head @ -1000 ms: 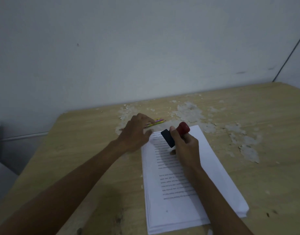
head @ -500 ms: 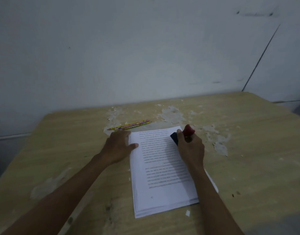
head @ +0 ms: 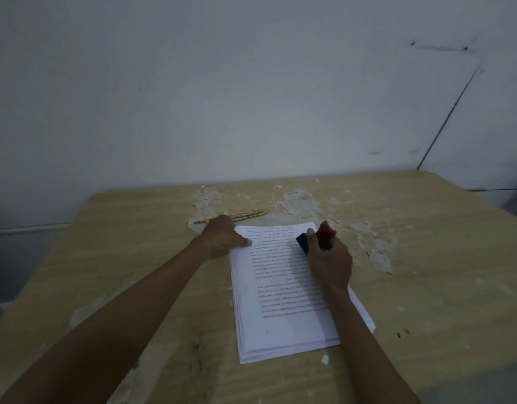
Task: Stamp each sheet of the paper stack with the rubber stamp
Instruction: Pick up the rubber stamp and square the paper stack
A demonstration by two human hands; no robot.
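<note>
A stack of printed white sheets lies on the wooden table in front of me. My right hand grips the rubber stamp, whose red knob sticks up above my fingers and whose dark base is tilted over the far right corner of the top sheet. Whether the base touches the paper I cannot tell. My left hand rests on the far left corner of the stack, thumb pressing on the top sheet.
Two colourful pencils lie just beyond my left hand. The tabletop has peeled, flaky patches to the right of the stack. A small paper scrap lies near the stack's near edge. A pale wall stands behind the table.
The stamp and my right hand moved from the upper middle of the sheet to its far right corner. My left hand came off the pencils onto the stack's left corner. The camera view shifted.
</note>
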